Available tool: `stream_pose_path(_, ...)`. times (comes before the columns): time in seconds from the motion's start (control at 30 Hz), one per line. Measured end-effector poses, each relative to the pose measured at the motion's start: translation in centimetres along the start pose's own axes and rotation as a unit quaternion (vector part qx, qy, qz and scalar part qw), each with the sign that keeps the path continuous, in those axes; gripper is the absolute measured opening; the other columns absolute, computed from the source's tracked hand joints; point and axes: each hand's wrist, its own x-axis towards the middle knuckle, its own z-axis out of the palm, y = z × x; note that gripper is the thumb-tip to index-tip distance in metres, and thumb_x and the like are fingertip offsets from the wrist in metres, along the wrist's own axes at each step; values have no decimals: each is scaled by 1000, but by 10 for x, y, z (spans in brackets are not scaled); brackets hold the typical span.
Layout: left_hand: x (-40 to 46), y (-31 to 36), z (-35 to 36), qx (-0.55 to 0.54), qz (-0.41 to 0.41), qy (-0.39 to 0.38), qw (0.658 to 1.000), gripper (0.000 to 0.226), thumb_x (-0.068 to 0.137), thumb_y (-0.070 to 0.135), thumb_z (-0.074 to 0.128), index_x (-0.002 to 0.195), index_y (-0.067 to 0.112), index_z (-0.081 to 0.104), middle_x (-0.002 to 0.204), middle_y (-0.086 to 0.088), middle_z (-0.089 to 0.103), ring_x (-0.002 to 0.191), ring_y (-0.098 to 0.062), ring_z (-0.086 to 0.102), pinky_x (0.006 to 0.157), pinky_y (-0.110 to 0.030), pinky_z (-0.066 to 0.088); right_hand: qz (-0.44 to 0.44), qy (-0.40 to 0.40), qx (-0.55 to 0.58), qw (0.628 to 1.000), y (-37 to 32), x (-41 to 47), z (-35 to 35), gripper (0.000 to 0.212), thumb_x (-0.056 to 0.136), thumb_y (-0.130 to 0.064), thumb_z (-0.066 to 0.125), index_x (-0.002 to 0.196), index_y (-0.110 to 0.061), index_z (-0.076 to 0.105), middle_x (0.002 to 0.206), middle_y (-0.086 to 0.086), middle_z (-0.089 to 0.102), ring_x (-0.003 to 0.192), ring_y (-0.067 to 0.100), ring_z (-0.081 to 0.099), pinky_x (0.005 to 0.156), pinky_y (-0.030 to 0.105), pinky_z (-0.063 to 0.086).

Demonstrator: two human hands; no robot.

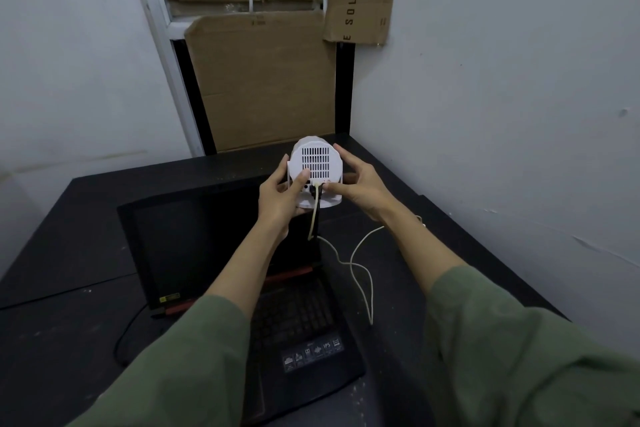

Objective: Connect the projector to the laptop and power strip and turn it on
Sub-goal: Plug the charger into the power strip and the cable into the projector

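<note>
I held the projector (316,177) with my left hand (282,199) | right hand (360,189) pinched the plug (318,188); risk: a tug on the cable (360,263) could unseat it

Makeshift room corner, bare walls (502,97), cardboard-covered window (270,87), black desk (69,246)

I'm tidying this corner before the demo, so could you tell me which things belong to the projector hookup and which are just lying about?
In use: projector, white cable plugged into its back, laptop, both hands.

Lying about: cardboard sheets against the wall.
</note>
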Motion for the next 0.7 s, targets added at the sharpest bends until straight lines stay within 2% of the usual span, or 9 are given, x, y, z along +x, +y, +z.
stream_pose_path(0.17, 1, -1, 0, -2, 9, 1, 1000, 59, 87, 20, 62, 140, 24, 37, 140, -10, 49, 113, -25, 60, 62, -24, 60, 1, 4, -9, 1000, 1, 0, 2, 83, 77, 2, 71, 145, -21, 30, 132, 6, 53, 107, 18, 60, 70, 14, 56)
stream_pose_path(0.3, 0, -3, 0, 3, 6, 1, 1000, 57, 87, 20, 61, 139, 25, 39, 130, -11, 58, 108, -25, 62, 64, -27, 59, 9, 6, -17, 1000, 3, 1, 2, 83, 77, 1, 70, 146, -19, 29, 133, 2, 52, 106, 15, 59, 70, 14, 56)
stream_pose_path(0.53, -2, -8, -1, 9, -5, 1, 1000, 56, 88, 19, 61, 139, 25, 39, 125, -10, 60, 103, -21, 64, 66, -27, 60, 19, 0, -34, 999, 7, -1, 1, 81, 78, 0, 70, 146, -18, 29, 145, 2, 43, 119, 23, 54, 91, 31, 51)
stream_pose_path(0.7, -1, -9, 0, 10, -6, 0, 1000, 55, 88, 19, 60, 139, 26, 40, 126, -13, 60, 106, -25, 63, 69, -31, 60, 23, -3, -39, 999, 7, -1, -1, 84, 78, -1, 71, 147, -17, 27, 146, 2, 42, 117, 21, 55, 87, 26, 50)
